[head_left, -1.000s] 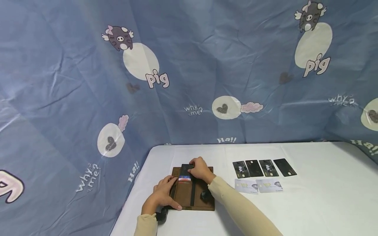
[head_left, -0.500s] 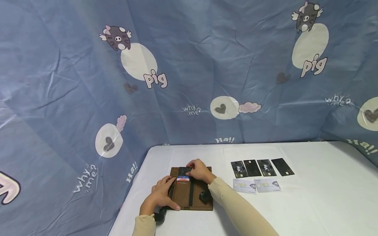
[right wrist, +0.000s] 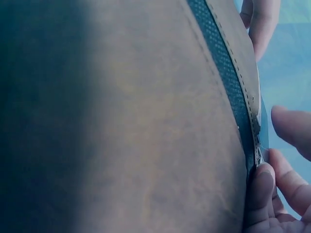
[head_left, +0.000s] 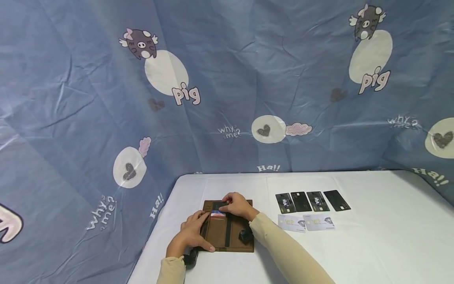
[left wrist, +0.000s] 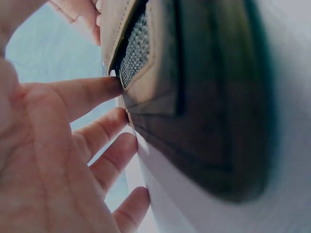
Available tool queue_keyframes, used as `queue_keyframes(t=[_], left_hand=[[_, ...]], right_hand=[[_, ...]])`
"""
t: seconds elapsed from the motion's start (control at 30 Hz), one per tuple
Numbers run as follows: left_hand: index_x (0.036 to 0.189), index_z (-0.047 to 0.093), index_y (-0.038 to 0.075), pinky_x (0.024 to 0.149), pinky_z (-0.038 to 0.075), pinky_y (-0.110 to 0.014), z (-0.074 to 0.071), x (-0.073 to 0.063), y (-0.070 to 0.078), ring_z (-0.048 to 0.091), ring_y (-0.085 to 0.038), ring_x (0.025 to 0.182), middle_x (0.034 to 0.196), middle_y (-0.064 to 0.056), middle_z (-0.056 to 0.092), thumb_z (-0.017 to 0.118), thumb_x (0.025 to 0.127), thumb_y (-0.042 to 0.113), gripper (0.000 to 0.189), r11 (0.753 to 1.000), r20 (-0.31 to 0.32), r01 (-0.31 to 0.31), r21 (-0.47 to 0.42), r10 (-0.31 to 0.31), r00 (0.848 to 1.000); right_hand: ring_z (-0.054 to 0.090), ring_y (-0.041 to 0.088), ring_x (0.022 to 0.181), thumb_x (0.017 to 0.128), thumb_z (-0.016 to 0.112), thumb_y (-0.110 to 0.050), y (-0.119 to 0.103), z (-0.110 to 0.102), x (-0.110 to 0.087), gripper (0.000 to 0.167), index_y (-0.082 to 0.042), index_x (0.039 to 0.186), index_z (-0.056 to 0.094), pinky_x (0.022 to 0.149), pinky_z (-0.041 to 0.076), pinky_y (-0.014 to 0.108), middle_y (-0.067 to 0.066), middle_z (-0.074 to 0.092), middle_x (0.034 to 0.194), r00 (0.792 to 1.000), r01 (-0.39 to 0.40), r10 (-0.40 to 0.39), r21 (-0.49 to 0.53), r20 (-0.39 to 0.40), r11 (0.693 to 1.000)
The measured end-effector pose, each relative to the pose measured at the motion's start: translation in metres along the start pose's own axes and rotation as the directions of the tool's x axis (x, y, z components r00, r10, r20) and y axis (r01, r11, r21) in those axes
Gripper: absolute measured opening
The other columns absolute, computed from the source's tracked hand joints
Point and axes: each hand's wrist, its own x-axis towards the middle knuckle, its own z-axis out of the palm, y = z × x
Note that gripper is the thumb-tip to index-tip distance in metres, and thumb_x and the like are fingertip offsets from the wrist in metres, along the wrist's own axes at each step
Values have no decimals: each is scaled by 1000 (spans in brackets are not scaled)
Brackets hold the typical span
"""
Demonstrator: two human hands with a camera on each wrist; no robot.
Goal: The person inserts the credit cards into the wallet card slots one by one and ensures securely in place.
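Two hands at a brown, leather-like wallet lying spread on a white-covered desk.
The wallet is flat and rectangular, matt brown, with stitched edges and a dark strip down it that looks woven in the right wrist view. Its pocket holds a card with blue and red markings, only the upper part showing, and a dark card behind it. The left hand spreads its fingers well apart, tips touching the wallet's edge, its grip closed around nothing. The right hand bends over the dark card's top; I cannot tell whether its grip pinches the card. To the right lie four glossy black cards in a row and two silvery cards nearer the person.
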Motion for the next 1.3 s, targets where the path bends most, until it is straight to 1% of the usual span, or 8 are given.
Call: queue_keyframes(t=[0.13, 0.27, 0.33, 0.5, 0.73, 0.97, 1.13, 1.3], left_hand=[[150, 40, 8, 107, 28, -66, 0, 1, -1, 31, -44, 140, 155, -19, 33, 98, 49, 41, 121, 1000, -4, -3, 10, 3, 1000], [150, 41, 8, 106, 29, -65, 1, 0, -1, 33, -43, 140, 155, -19, 34, 98, 49, 41, 121, 1000, -4, -7, 7, 7, 1000], [149, 42, 8, 105, 30, -65, 2, 0, -1, 33, -44, 140, 154, -19, 35, 98, 49, 41, 120, 1000, -1, -7, 4, 7, 1000], [149, 42, 7, 105, 30, -66, 2, 0, -1, 33, -44, 140, 154, -20, 35, 98, 49, 41, 120, 1000, 0, -6, 11, 6, 1000], [150, 40, 8, 107, 28, -68, 0, 1, 1, 30, -45, 141, 155, -20, 33, 98, 50, 41, 120, 1000, 4, -3, 21, 3, 1000], [150, 41, 7, 106, 29, -66, 0, 2, 0, 32, -45, 140, 154, -20, 34, 98, 50, 42, 120, 1000, 0, -7, 26, 7, 1000], [151, 40, 9, 107, 29, -67, 1, 2, -1, 31, -44, 141, 155, -19, 33, 98, 51, 43, 121, 1000, 8, 0, 29, 0, 1000], [151, 40, 9, 107, 29, -67, 2, 1, -2, 31, -44, 141, 155, -19, 33, 98, 50, 42, 121, 1000, 10, 3, 22, -3, 1000]], right_hand=[[49, 12, 74, 74, 87, -22, -2, -1, 0, 40, -3, 104, 69, 68, 44, 25, 1, 58, 84, 999, 4, -3, -15, 35, 1000], [50, 14, 79, 71, 90, -23, -2, -1, -1, 50, -3, 110, 67, 73, 47, 28, 3, 59, 91, 995, -13, 14, -7, 97, 1000], [51, 14, 80, 70, 91, -24, -2, -1, -2, 54, -3, 113, 66, 74, 48, 29, 3, 59, 94, 991, -13, 15, -21, 132, 1000], [53, 14, 81, 69, 92, -25, -6, -4, -6, 62, -2, 117, 61, 73, 49, 29, 6, 59, 97, 979, 28, -12, -78, 201, 997], [52, 15, 83, 71, 91, -22, -10, -7, -8, 63, -1, 120, 59, 75, 49, 29, 8, 58, 101, 974, 27, -9, -76, 226, 997], [54, 16, 91, 72, 90, -20, -6, -7, -6, 59, -3, 119, 60, 83, 52, 35, 7, 58, 108, 969, 3, 9, -51, 247, 999], [52, 17, 89, 73, 90, -18, -6, -6, -6, 57, -3, 118, 59, 80, 51, 35, 8, 56, 106, 970, 12, -2, -37, 243, 999], [50, 15, 86, 73, 90, -17, -7, -5, -7, 52, -3, 114, 61, 76, 49, 31, 7, 53, 106, 972, 27, -12, -58, 236, 998]])
